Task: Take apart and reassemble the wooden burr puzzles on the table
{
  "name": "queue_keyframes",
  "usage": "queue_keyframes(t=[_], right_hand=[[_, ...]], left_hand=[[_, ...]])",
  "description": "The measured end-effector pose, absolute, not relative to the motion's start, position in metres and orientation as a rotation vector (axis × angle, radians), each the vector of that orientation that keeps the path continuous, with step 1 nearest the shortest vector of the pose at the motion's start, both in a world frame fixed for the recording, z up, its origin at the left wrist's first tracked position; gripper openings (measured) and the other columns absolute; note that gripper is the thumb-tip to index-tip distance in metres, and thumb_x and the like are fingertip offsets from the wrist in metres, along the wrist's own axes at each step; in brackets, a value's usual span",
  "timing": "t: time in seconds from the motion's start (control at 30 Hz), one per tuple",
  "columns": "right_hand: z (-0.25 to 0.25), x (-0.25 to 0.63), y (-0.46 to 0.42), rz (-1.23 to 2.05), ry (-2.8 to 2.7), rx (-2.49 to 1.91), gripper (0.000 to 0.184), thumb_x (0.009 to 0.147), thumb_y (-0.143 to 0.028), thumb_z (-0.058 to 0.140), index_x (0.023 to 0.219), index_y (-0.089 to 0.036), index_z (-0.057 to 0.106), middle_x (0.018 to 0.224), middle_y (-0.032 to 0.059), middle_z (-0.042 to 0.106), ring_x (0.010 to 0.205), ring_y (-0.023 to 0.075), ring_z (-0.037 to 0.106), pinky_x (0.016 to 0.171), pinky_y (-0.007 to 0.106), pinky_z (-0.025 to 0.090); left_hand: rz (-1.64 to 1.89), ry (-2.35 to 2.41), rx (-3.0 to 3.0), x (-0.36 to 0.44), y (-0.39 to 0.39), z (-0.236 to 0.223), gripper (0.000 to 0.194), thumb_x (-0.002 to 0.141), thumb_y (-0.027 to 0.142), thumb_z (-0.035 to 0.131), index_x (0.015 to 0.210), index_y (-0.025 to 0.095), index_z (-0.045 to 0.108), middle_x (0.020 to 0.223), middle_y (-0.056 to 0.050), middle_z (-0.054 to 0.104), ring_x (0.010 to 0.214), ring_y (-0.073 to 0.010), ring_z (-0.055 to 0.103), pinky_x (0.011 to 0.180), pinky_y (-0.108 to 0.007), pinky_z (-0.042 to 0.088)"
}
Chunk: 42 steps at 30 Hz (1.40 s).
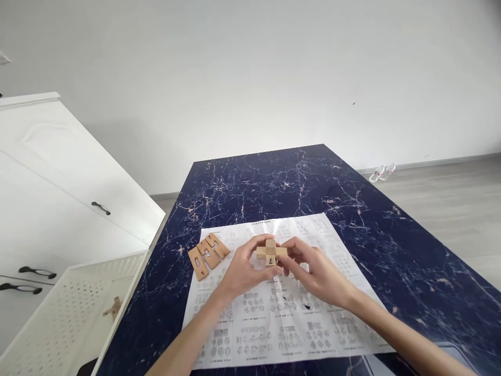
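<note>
A small wooden burr puzzle (pixel 271 251), with a dark "3" marked on one block, is held between both hands above a printed sheet. My left hand (pixel 247 267) grips it from the left, thumb along its lower side and fingers behind. From the right, my right hand (pixel 313 266) pinches its right arm and front with thumb and fingers. Part of the puzzle is hidden behind the fingertips. Left of my left hand lie flat wooden pieces (pixel 208 256) with cut-out slots and dark numbers, side by side on the sheet's edge.
The white instruction sheet (pixel 250 334), covered in small diagrams, lies on a dark blue marbled table (pixel 254 183). At lower left, another wooden cross-shaped piece (pixel 113 309) rests on a white perforated surface (pixel 70 318). White cabinets (pixel 58 172) stand left; two plastic bottles (pixel 382 172) are on the floor at right.
</note>
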State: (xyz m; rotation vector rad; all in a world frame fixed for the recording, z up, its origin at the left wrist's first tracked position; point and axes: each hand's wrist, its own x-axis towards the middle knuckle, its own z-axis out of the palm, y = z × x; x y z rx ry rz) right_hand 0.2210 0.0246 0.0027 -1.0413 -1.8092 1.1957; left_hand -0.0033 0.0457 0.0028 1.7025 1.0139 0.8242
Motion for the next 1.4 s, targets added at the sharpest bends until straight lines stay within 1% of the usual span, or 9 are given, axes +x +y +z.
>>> queue_keyframes(t=[0.1, 0.2, 0.43, 0.53, 0.63, 0.87, 1.03, 1.23, 1.4], right_hand=[[-0.009, 0.219, 0.036, 1.163, -2.001, -1.067, 0.017, 0.112, -0.036, 0.051, 0.103, -0.024, 0.058, 0.086, 0.0034, 0.073, 0.066, 0.0173, 0.063, 0.057, 0.029, 0.046], [-0.024, 0.217, 0.04, 1.014, -2.086, -1.064, 0.024, 0.111, -0.03, 0.049, 0.087, -0.024, 0.05, 0.076, 0.0007, 0.064, 0.057, 0.0145, 0.051, 0.052, 0.028, 0.038], [-0.038, 0.214, 0.035, 0.801, -2.032, -1.095, 0.02, 0.109, -0.025, 0.048, 0.089, -0.023, 0.052, 0.074, 0.0007, 0.063, 0.057, 0.0141, 0.051, 0.055, 0.028, 0.037], [-0.033, 0.215, 0.035, 0.888, -2.007, -1.129, 0.021, 0.109, -0.028, 0.048, 0.09, -0.023, 0.054, 0.077, 0.0018, 0.064, 0.059, 0.0152, 0.052, 0.058, 0.03, 0.039], [-0.023, 0.216, 0.037, 1.1, -1.963, -1.112, 0.024, 0.111, -0.033, 0.049, 0.09, -0.023, 0.056, 0.079, 0.0021, 0.066, 0.064, 0.0168, 0.055, 0.061, 0.031, 0.042], [-0.008, 0.219, 0.035, 1.322, -1.88, -1.031, 0.03, 0.114, -0.041, 0.048, 0.093, -0.023, 0.058, 0.081, 0.001, 0.065, 0.068, 0.0168, 0.053, 0.063, 0.031, 0.04], [-0.005, 0.219, 0.034, 1.392, -1.794, -1.061, 0.039, 0.116, -0.051, 0.043, 0.098, -0.022, 0.062, 0.083, 0.0013, 0.065, 0.068, 0.0164, 0.054, 0.066, 0.032, 0.041], [-0.006, 0.219, 0.036, 1.357, -1.852, -1.047, 0.043, 0.116, -0.052, 0.043, 0.089, -0.022, 0.058, 0.079, 0.0008, 0.064, 0.069, 0.0164, 0.056, 0.069, 0.033, 0.042], [-0.011, 0.22, 0.039, 1.378, -1.871, -1.068, 0.036, 0.113, -0.049, 0.049, 0.091, -0.022, 0.059, 0.076, -0.0001, 0.066, 0.062, 0.015, 0.052, 0.06, 0.031, 0.04]], left_hand=[[0.786, 1.127, 1.766, -0.01, 0.047, -0.004, 0.071, 0.081, 0.061, 0.09, 0.138, 0.027, 0.067, 0.124, -0.009, 0.077, 0.109, -0.0306, 0.074, 0.1, -0.046, 0.059], [0.769, 1.192, 1.856, -0.012, 0.047, -0.01, 0.071, 0.082, 0.063, 0.088, 0.14, 0.027, 0.065, 0.124, -0.009, 0.075, 0.11, -0.03, 0.072, 0.1, -0.047, 0.059], [0.819, 1.238, 1.887, -0.005, 0.046, -0.011, 0.069, 0.082, 0.062, 0.089, 0.136, 0.027, 0.067, 0.124, -0.008, 0.076, 0.11, -0.0289, 0.072, 0.1, -0.045, 0.059], [0.828, 1.248, 1.838, -0.003, 0.046, -0.007, 0.068, 0.08, 0.062, 0.09, 0.134, 0.026, 0.07, 0.128, -0.009, 0.077, 0.115, -0.0311, 0.073, 0.103, -0.046, 0.059], [0.823, 1.239, 1.786, -0.004, 0.045, -0.005, 0.07, 0.081, 0.062, 0.089, 0.137, 0.026, 0.07, 0.132, -0.01, 0.077, 0.119, -0.0331, 0.074, 0.103, -0.047, 0.06], [0.804, 1.115, 1.716, -0.007, 0.044, -0.006, 0.073, 0.085, 0.057, 0.086, 0.15, 0.03, 0.065, 0.125, -0.008, 0.08, 0.114, -0.0315, 0.075, 0.104, -0.048, 0.06], [0.783, 1.069, 1.616, -0.007, 0.045, -0.003, 0.073, 0.095, 0.066, 0.073, 0.156, 0.026, 0.06, 0.14, -0.013, 0.075, 0.129, -0.0353, 0.07, 0.111, -0.049, 0.056], [0.755, 1.08, 1.582, -0.003, 0.044, 0.0, 0.071, 0.102, 0.074, 0.055, 0.149, 0.022, 0.067, 0.124, -0.012, 0.08, 0.114, -0.0333, 0.075, 0.106, -0.048, 0.058], [0.783, 1.116, 1.619, -0.001, 0.043, 0.001, 0.069, 0.099, 0.068, 0.066, 0.152, 0.024, 0.064, 0.14, -0.012, 0.075, 0.131, -0.0356, 0.07, 0.113, -0.048, 0.055]])
